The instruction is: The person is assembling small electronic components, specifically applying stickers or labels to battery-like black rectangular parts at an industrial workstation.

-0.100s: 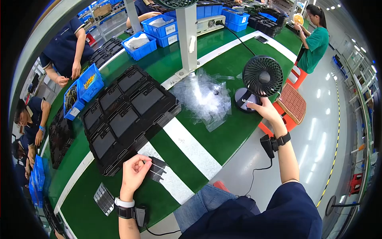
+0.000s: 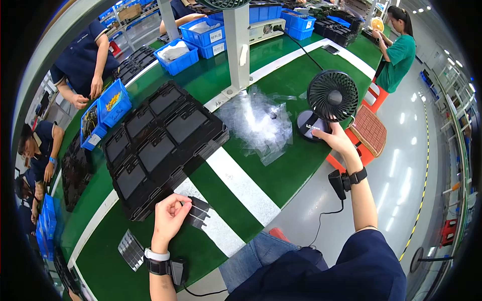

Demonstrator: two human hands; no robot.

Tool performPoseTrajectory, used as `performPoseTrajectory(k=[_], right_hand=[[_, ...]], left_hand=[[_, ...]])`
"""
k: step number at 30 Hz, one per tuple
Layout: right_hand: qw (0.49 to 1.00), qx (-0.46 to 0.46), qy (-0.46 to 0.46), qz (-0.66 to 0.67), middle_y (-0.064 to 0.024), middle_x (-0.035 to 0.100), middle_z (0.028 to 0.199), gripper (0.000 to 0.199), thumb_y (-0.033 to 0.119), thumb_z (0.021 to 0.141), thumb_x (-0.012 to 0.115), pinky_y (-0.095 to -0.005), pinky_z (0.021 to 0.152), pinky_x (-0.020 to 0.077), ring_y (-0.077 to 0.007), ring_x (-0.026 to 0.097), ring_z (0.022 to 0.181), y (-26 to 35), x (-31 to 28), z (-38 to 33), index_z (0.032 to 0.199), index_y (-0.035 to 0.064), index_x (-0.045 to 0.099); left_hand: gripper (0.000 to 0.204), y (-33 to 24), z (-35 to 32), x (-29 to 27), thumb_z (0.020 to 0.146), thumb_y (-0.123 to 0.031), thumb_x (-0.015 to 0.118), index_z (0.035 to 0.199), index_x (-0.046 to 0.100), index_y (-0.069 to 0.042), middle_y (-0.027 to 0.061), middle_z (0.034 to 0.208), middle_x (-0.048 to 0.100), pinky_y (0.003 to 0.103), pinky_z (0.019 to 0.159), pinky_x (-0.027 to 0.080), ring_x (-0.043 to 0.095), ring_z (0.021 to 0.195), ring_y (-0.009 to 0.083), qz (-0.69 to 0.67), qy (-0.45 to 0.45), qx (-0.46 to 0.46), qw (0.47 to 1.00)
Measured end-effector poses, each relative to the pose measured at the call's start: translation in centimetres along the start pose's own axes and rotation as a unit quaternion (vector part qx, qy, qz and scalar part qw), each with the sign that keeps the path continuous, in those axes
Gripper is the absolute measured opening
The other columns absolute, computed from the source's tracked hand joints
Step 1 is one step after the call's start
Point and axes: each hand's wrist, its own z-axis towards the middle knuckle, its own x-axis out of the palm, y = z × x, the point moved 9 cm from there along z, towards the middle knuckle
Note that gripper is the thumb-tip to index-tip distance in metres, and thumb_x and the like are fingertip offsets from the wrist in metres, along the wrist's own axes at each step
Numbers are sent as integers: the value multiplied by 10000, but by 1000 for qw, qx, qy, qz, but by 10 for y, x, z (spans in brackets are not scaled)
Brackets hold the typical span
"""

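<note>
My left hand (image 2: 169, 216) pinches the edge of a small dark sheet with pale strips (image 2: 200, 212), between thumb and fingertips, above a white stripe of the green table. A similar sheet with dark pieces and silvery strips (image 2: 131, 250) lies to the left of my wrist. On the right, my right hand (image 2: 338, 140) grips the round base of a black desk fan (image 2: 332, 96), its thumb resting on top; the other fingers are partly hidden. Between my hands lies a heap of clear plastic film (image 2: 258, 126). Beyond my left hand rests a stack of black compartment trays (image 2: 156, 149) with dark flat panels.
Blue bins (image 2: 114, 105) with yellow and dark small parts stand left of the trays. A white post (image 2: 237, 50) rises from the table behind the film. An orange stool with a woven seat (image 2: 370, 131) is at the right. Co-workers work at the left and far right.
</note>
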Motion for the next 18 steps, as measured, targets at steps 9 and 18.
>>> performPoseTrajectory(k=[9, 18], right_hand=[[998, -40, -44, -11, -88, 461, 1236, 665, 72, 703, 700, -306, 967, 352, -189, 451, 1120, 5, -8, -4, 1290, 29, 390], [999, 13, -41, 13, -68, 496, 1153, 614, 12, 673, 639, -284, 887, 398, -165, 480, 1029, 12, -2, -4, 1247, 36, 424]], left_hand=[[23, -1, 0, -2, 802, -15, 622, 818, 621, 2, -109, 548, 329, 176, 440, 184, 263, 497, -25, 3, -14, 0, 1000], [32, -1, 0, -3, 797, -12, 623, 821, 620, 8, -107, 546, 324, 180, 436, 181, 254, 494, -23, 4, -10, -1, 1000]])
